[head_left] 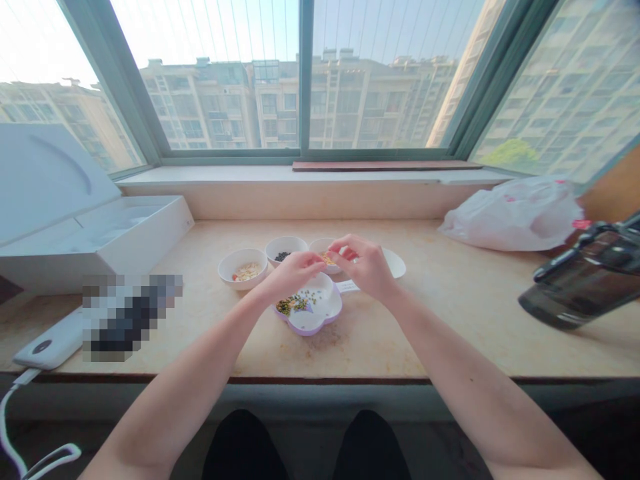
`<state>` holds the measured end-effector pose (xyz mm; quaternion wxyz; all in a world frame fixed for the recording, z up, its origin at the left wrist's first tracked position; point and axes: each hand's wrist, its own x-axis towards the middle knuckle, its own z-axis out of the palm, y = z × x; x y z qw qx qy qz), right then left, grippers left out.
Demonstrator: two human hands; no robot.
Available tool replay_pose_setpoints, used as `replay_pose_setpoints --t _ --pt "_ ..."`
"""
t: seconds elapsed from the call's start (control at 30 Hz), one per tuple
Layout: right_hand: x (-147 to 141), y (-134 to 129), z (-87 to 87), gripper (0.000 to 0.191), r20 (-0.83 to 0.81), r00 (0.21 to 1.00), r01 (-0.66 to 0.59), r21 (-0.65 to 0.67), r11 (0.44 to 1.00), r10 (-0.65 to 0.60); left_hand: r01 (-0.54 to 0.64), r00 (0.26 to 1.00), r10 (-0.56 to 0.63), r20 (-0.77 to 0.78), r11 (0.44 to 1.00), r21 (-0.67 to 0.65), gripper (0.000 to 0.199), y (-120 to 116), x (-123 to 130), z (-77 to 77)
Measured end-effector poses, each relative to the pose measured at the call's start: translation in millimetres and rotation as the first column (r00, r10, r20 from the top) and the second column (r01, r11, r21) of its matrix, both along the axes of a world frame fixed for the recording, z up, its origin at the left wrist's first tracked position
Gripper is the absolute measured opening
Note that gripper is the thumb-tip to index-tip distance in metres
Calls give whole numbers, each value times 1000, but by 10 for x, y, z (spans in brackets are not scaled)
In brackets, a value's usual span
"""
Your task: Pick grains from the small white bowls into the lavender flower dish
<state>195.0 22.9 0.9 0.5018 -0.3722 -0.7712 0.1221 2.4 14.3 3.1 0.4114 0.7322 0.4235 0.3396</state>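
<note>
Pale counter (465, 333) below a window; both bare arms reach in from the near edge. Left hand (295, 269): fingers bent, tips drawn together, in view in front of the upper part of a purple-rimmed, flower-shaped dish (327, 310). Right hand (367, 265): thumb and forefinger brought close, others curled, overlapping the edge of the bowl of yellow grains (315, 244). The two sets of fingertips face each other, near but apart. Grip: cannot tell for either hand whether something is pinched (tips too small to read).

Dish stands nearest the person, green and yellow seeds (295, 303) gathered mostly in its left lobes, some scattered farther in. Behind it, three white bowls in a bent row: pale pieces (247, 271) at left, black beans (281, 256) in the middle one, yellow grains at right. White plate (399, 265) partly behind the right hand. Far right, plastic bag (515, 213) and a dark, tilted container (575, 287); far left, open white box (145, 233)
</note>
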Motion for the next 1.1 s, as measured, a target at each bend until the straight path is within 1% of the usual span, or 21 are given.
replay_pose_setpoints --t 0.03,0.07,0.1,0.13,0.2,0.27,0.37,0.5,0.63,0.7,0.77,0.8,0.87,0.93,1.0,1.07,1.1 --pt "1 1 -2 16 3 1000 4 -14 1000 -4 15 985 5 -175 993 113 19 7 -10 -18" --pt "2 0 -2 15 6 1000 7 -29 1000 -7 70 947 -1 -322 977 201 17 14 -18 -37" --pt "4 -4 1 15 8 1000 8 -46 999 -8 144 902 -21 -432 956 254 17 21 -21 -56" --pt "6 -9 7 15 8 1000 7 -62 998 -7 219 858 -51 -511 936 275 16 26 -22 -74" --pt "7 -21 23 16 8 1000 -4 -88 996 5 322 794 -108 -598 909 264 15 36 -18 -102" --pt "5 -29 38 17 6 1000 -16 -97 995 16 349 760 -122 -639 906 241 12 46 -13 -122" --pt "1 -32 45 21 5 1000 -23 -90 996 24 344 736 -112 -668 912 226 11 60 -17 -144" --pt "19 -22 32 25 22 1000 -14 -84 996 16 358 719 -103 -687 903 240 13 62 -22 -168" --pt "78 7 50 26 50 999 12 -72 997 -8 371 677 -76 -732 894 251 16 41 6 -181" --pt "125 38 80 26 71 995 70 -55 996 -67 372 657 -54 -752 891 261 19 27 23 -186" --pt "186 82 114 24 109 975 197 -43 979 -192 375 641 -38 -766 887 269 21 15 34 -192" --pt "223 108 128 23 141 952 283 -50 958 -274 375 638 -34 -769 886 272 22 10 35 -195" --pt "303 160 145 22 236 874 454 -92 886 -424 369 655 -42 -754 889 271 21 4 31 -195" --pt "385 202 147 21 366 786 577 -144 804 -499 328 718 -57 -694 907 264 20 6 23 -187" --pt "452 226 141 22 497 709 647 -179 741 -499 243 817 -61 -573 938 247 19 14 17 -170" --pt "494 232 132 24 597 647 689 -193 698 -474 147 916 -55 -398 968 206 17 26 14 -150" --pt "505 232 129 25 632 624 702 -196 685 -459 114 953 -59 -298 979 171 16 31 15 -139"
